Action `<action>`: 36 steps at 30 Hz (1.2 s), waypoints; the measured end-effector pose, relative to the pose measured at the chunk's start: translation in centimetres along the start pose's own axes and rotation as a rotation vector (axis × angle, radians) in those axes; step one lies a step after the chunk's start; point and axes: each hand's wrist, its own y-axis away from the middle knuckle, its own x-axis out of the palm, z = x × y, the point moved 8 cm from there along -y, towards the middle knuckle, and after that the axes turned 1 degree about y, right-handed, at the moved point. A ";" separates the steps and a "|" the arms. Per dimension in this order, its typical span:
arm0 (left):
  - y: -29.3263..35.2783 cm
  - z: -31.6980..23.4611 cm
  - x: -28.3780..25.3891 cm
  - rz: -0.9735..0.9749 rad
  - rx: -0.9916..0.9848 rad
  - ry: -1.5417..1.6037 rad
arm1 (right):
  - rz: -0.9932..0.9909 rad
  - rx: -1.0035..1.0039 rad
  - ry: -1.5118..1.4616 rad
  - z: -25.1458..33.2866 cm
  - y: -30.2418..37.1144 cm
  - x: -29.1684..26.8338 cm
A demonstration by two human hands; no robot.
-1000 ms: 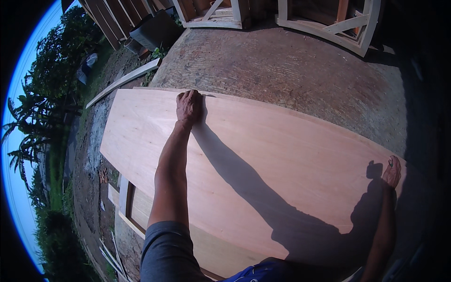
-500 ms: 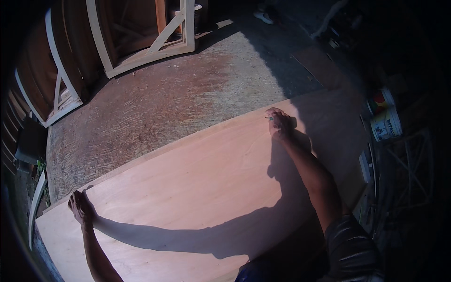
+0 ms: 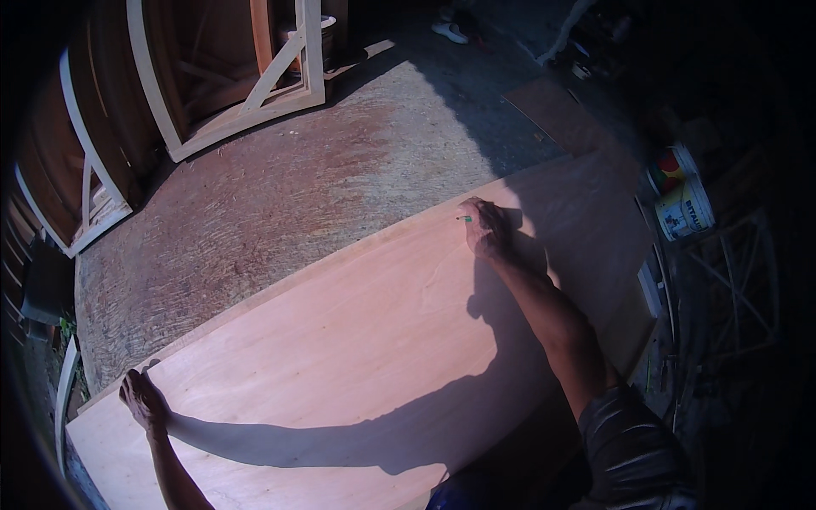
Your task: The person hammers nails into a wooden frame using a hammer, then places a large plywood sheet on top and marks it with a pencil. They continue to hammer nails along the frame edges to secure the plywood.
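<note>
A large pale plywood sheet (image 3: 340, 340) lies slantwise in front of me, sunlit over most of its face and shaded at its right end. At its far left edge, my left hand (image 3: 144, 401) grips the rim with the fingers curled over it. My right hand (image 3: 486, 231) rests by the far edge, farther to the right. Its closed fingers pinch a small green pencil (image 3: 467, 219), whose tip pokes out to the left. Most of the pencil is hidden in the hand. My arms cast a long dark shadow across the sheet.
Beyond the sheet spreads a rough, stained floor (image 3: 255, 212). Wooden frames with diagonal braces (image 3: 246, 119) stand at the far left. White buckets with coloured labels (image 3: 684, 212) stand at the right, near thin rods. A brown board (image 3: 557, 115) lies in shade beyond the sheet.
The view has shifted a little, so the background sits farther left. Both hands keep nearly the same places on the plywood sheet, and the pencil stays in my right hand.
</note>
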 end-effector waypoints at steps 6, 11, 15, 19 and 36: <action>-0.1 0.1 0.1 -0.020 0.009 -0.017 | 0.107 0.064 0.039 -0.2 -0.5 0.3; -0.4 0.6 1.1 -0.018 0.038 0.058 | 0.182 0.087 0.052 -1.2 -0.4 0.7; -0.5 1.2 1.3 -0.024 0.046 0.039 | 0.162 0.095 0.045 -1.2 -0.3 0.7; -0.6 1.7 1.2 0.005 -0.007 0.100 | 0.148 0.105 0.092 -0.4 -0.4 0.7; 2.6 -14.2 0.9 0.314 0.060 0.102 | 0.257 0.218 0.067 -0.3 -0.9 0.5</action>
